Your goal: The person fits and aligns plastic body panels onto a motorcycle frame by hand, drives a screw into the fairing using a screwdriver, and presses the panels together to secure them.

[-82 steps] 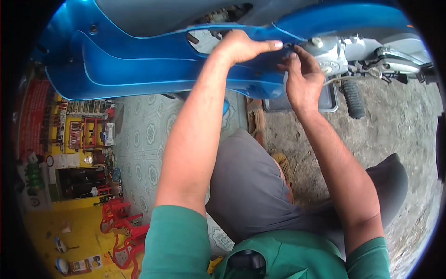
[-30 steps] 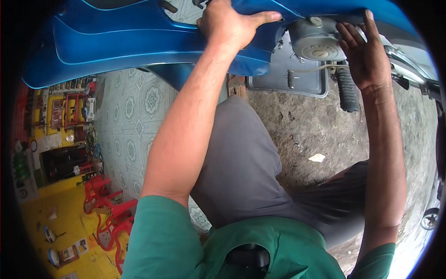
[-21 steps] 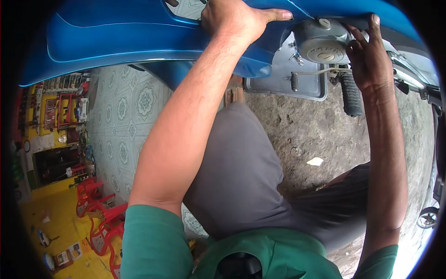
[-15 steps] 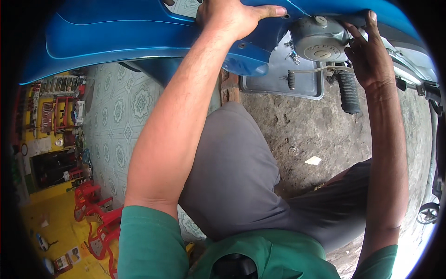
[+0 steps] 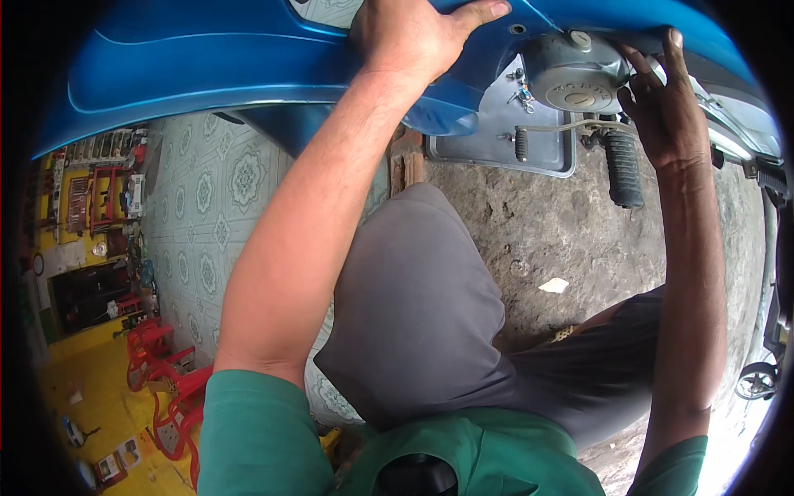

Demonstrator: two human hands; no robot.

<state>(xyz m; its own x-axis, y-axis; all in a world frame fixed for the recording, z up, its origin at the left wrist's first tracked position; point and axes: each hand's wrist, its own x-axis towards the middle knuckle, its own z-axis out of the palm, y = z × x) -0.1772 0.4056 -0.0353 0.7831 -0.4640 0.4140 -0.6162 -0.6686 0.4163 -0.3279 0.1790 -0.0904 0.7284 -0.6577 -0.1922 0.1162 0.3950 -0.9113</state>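
A blue motorbike fairing [image 5: 207, 70] stretches across the top of the head view. My left hand [image 5: 405, 37] is hooked over its edge beside a cutout, thumb stretched along the panel near a small hole; its other fingers are mostly hidden. Farther right, my right hand [image 5: 666, 107] holds the fairing's lower edge, one digit pointing up against the blue surface and other fingers tucked in by the engine. Between the hands sits the round grey engine cover [image 5: 579, 78]. Below it are a gear lever [image 5: 562, 127] and a ribbed black footpeg [image 5: 622, 169].
Behind the engine a grey metal tray [image 5: 488, 157] holds several small screws [image 5: 523, 99]. A brick [image 5: 406, 161] borders the rough concrete floor [image 5: 571, 231]. Patterned tiles [image 5: 198, 207], red plastic chairs [image 5: 169, 380] and a yellow tool display [image 5: 83, 198] lie left. A small wheel [image 5: 756, 381] shows far right.
My left thumb has shifted up, away from the small hole in the fairing. The right hand keeps its place beside the engine, and the view has moved slightly.
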